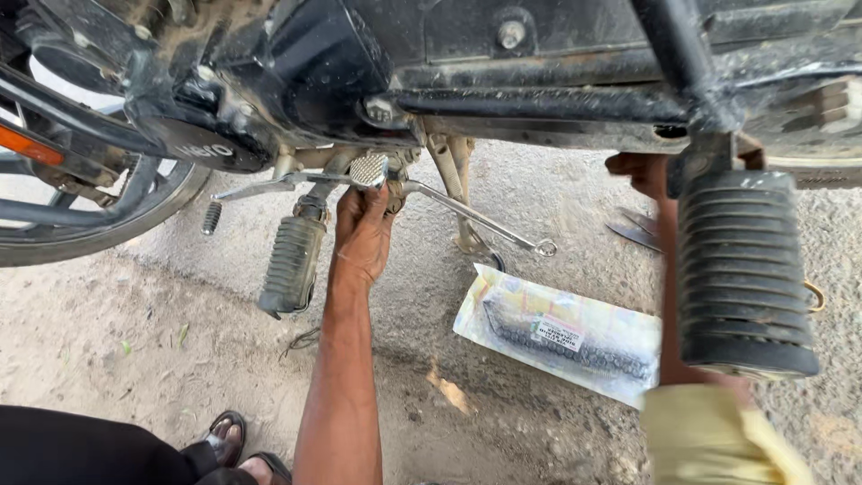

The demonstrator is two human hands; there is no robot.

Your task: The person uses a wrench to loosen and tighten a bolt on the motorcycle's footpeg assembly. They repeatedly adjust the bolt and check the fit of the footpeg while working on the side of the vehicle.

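Observation:
My left hand (364,232) reaches up under a motorcycle, just below its chequered brake pedal (369,169). Its fingers are closed around the near end of a slim metal spanner (485,220), whose ring end points right. A ribbed rubber footpeg (292,262) hangs just left of this hand. My right hand (633,171) reaches under the frame further right. It is mostly hidden behind a larger black footpeg (745,269) and a frame tube, and its yellow sleeve (709,436) shows at the bottom. Whether it holds anything is hidden.
A clear plastic packet (561,337) with a dark chain inside lies on the gritty ground between my arms. The stand leg (462,211) is behind the spanner. The wheel (99,224) is at left. Flat metal tools (636,229) lie near my right arm. My sandalled foot (229,438) is bottom left.

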